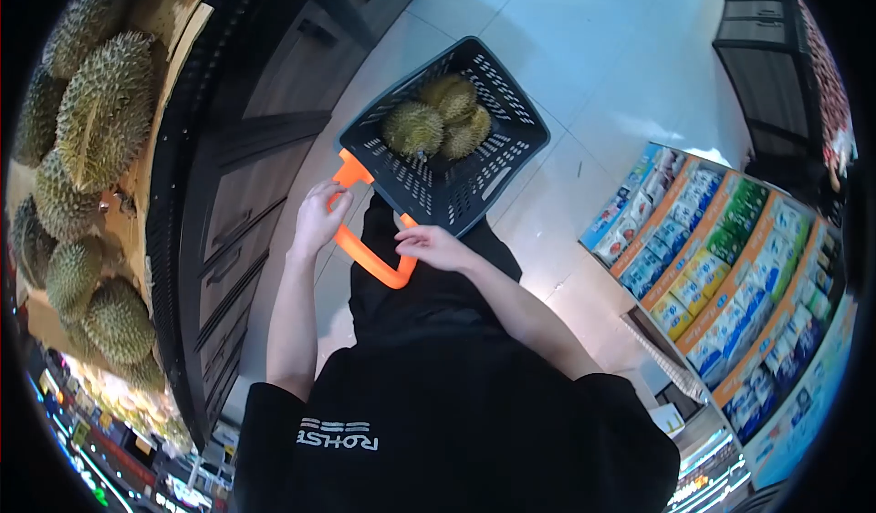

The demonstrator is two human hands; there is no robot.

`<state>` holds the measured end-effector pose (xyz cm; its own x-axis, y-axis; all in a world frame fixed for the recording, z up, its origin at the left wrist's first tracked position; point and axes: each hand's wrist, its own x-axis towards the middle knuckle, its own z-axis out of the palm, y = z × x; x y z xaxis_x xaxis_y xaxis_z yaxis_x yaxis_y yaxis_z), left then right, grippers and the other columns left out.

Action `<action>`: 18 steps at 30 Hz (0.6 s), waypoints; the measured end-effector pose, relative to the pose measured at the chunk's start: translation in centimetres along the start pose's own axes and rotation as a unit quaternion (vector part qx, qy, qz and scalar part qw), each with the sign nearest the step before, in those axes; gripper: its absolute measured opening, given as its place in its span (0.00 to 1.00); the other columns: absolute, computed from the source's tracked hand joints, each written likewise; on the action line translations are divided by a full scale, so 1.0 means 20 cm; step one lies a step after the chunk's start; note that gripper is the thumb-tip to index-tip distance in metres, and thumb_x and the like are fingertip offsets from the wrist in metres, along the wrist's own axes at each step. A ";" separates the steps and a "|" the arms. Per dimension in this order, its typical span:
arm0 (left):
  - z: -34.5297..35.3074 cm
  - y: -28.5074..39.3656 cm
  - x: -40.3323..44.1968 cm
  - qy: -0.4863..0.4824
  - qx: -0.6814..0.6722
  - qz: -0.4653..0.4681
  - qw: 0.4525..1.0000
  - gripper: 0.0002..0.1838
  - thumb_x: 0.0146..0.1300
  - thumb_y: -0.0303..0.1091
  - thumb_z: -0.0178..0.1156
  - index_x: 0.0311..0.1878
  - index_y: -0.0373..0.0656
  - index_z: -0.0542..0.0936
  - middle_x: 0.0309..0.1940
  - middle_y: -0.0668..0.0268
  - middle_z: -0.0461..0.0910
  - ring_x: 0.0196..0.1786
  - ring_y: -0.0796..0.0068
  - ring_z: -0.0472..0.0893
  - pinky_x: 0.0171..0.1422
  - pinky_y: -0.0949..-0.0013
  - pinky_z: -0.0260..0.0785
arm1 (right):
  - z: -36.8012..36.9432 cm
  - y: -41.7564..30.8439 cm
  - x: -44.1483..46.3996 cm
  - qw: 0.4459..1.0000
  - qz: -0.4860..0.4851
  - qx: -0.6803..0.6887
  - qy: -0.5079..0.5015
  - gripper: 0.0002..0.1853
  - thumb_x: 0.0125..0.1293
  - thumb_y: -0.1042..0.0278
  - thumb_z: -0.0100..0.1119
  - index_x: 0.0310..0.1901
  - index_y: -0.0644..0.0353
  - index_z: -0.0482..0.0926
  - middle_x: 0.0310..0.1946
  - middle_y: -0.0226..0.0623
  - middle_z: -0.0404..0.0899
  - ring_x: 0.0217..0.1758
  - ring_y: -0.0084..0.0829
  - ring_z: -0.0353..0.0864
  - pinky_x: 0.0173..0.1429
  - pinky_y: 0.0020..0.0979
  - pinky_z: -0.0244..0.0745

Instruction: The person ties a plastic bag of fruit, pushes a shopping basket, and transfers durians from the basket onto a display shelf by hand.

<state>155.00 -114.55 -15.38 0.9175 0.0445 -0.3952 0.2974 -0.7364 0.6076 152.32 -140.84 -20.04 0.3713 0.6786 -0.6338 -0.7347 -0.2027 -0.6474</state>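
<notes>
A shop floor of pale tiles (570,66) spreads across the top and middle of the view. Below it, toward 6 o'clock, is the person's black shirt (456,376), with white lettering on it. From 8 to 11 o'clock runs a dark counter (202,102) with drawers and a wooden top, and spiky durians (105,111) lie together on it. Between 3 and 5 o'clock stands a shelf (798,440) of small packets in blue, green, yellow and white rows, edged with orange strips. A dark cabinet (762,66) is at 2 o'clock.

Near the centre, toward 12 o'clock, is a dark slotted basket (383,162), its opening facing the view. Whether it touches the floor cannot be told. A few durians (413,130) sit inside — touching each other, toward its lower left part. Its orange handle (370,262) loops out toward 7 o'clock.

The left hand (322,216) is partly curled at the handle's left arm — how firmly it closes there cannot be told. The right hand (438,247) is loosely open, fingers bent, its fingertips at the handle's right arm.
</notes>
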 end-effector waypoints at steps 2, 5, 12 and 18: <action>0.03 0.06 0.02 0.018 0.101 -0.052 0.993 0.16 0.61 0.40 0.62 0.46 0.37 0.82 0.48 0.52 0.81 0.57 0.53 0.77 0.65 0.58 0.66 | -0.18 0.06 0.02 0.999 0.017 0.015 0.029 0.17 0.67 0.66 0.61 0.54 0.64 0.77 0.43 0.33 0.82 0.46 0.21 0.81 0.52 0.23 0.74; 0.13 0.19 0.06 0.102 0.175 -0.088 0.975 0.17 0.62 0.40 0.62 0.47 0.37 0.82 0.48 0.51 0.81 0.56 0.53 0.77 0.65 0.58 0.66 | -0.40 0.02 0.01 0.985 0.086 0.071 0.134 0.17 0.65 0.59 0.62 0.51 0.58 0.79 0.40 0.28 0.80 0.42 0.20 0.79 0.43 0.22 0.70; 0.70 0.12 0.57 0.161 -0.182 -0.247 0.938 0.27 0.63 0.45 0.62 0.57 0.33 0.77 0.49 0.52 0.82 0.52 0.63 0.81 0.57 0.64 0.70 | -0.85 0.25 0.34 0.920 0.177 0.201 0.286 0.16 0.64 0.53 0.60 0.49 0.52 0.77 0.39 0.27 0.76 0.45 0.23 0.77 0.49 0.30 0.71; 1.21 -0.29 1.10 0.094 -0.226 -0.443 0.863 0.33 0.59 0.48 0.65 0.61 0.33 0.73 0.51 0.56 0.78 0.53 0.67 0.77 0.61 0.68 0.65 | -1.17 0.50 0.81 0.887 0.221 0.227 0.335 0.28 0.59 0.43 0.62 0.53 0.54 0.74 0.44 0.30 0.73 0.49 0.26 0.73 0.53 0.37 0.69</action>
<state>167.04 -125.68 -44.30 0.2921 0.5945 -0.7491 0.9370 -0.0209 0.3487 164.22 -148.47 -46.69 0.1321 -0.0005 -0.9912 -0.9892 0.0636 -0.1318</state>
